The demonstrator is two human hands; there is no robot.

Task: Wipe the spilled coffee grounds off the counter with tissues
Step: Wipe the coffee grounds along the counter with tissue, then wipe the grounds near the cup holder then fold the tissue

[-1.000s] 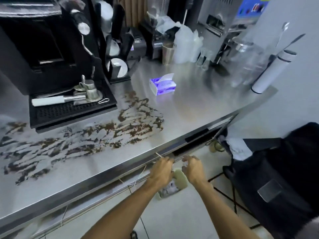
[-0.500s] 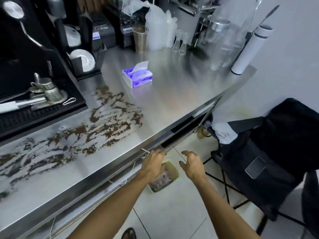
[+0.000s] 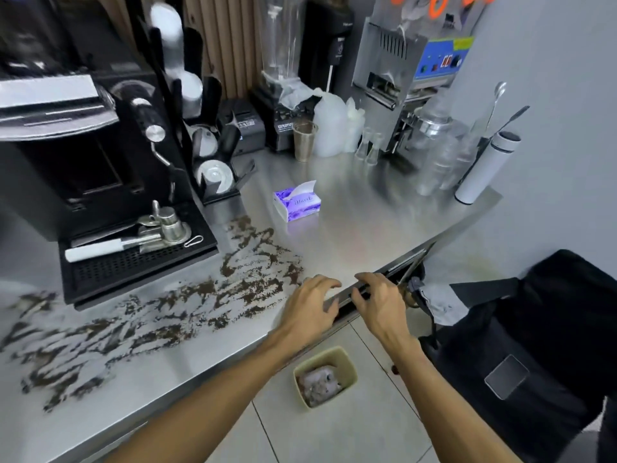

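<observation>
Brown coffee grounds (image 3: pixel 173 305) lie smeared in streaks across the steel counter (image 3: pixel 364 222), from the left edge to near the middle. A purple tissue pack (image 3: pixel 296 202) with one white tissue sticking up stands behind the spill. My left hand (image 3: pixel 310 304) hovers over the counter's front edge just right of the grounds, fingers loosely bent, holding nothing. My right hand (image 3: pixel 380 300) is beside it at the counter's edge, fingers also loosely bent and empty. Both hands are well in front of the tissue pack.
A black coffee machine (image 3: pixel 76 155) with its drip tray (image 3: pixel 133 259) borders the spill at the left. Blender, sealing machine (image 3: pixel 410 78), cups and a white flask (image 3: pixel 485 167) line the back. A small bin (image 3: pixel 325 375) with used tissues sits on the floor; a black bag (image 3: pixel 534 345) is at right.
Both hands have risen from below the counter, over the bin, up to the counter's front edge. The view has tilted upward, showing more of the back of the counter.
</observation>
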